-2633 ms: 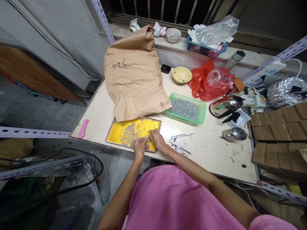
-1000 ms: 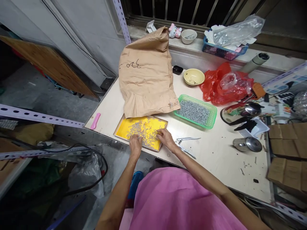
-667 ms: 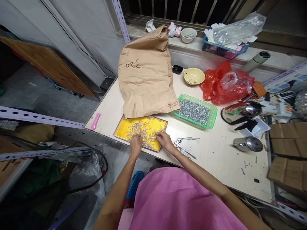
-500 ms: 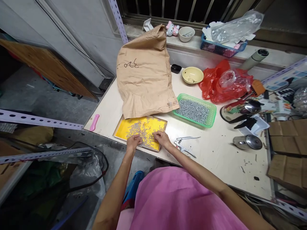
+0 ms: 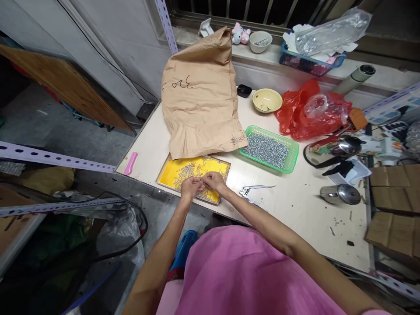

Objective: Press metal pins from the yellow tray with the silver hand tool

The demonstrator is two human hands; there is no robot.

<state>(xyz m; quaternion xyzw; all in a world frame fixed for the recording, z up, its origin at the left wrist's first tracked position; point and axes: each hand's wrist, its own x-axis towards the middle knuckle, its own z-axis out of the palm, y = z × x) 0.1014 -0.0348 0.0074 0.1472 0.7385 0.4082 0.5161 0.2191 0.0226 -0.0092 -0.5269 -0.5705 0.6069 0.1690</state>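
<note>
My left hand (image 5: 191,187) and my right hand (image 5: 212,180) meet over the front of a shallow tray (image 5: 167,171) with a yellow bottom. Both hands are closed in a pinch, fingertips touching or nearly so. Whatever is between the fingers is too small to make out. Small metal pins or screws (image 5: 186,170) lie scattered across the tray, partly hidden by my hands. Behind the tray, a large brown paper sack (image 5: 200,96) overlaps its back edge. To the right, a green plastic basket (image 5: 293,155) holds many small metal pieces.
Metal pliers-like cutters (image 5: 251,192) lie right of the tray. A pink-handled tool (image 5: 130,163) is near the table's left edge. Farther back are a yellow bowl (image 5: 267,100) and red plastic bags (image 5: 298,109). A steel cup (image 5: 340,194) and a kettle-like pot (image 5: 331,151) stand at right.
My hands have come together over the tray; they were apart at its front, the right one by the pins. The whole view has shifted slightly.
</note>
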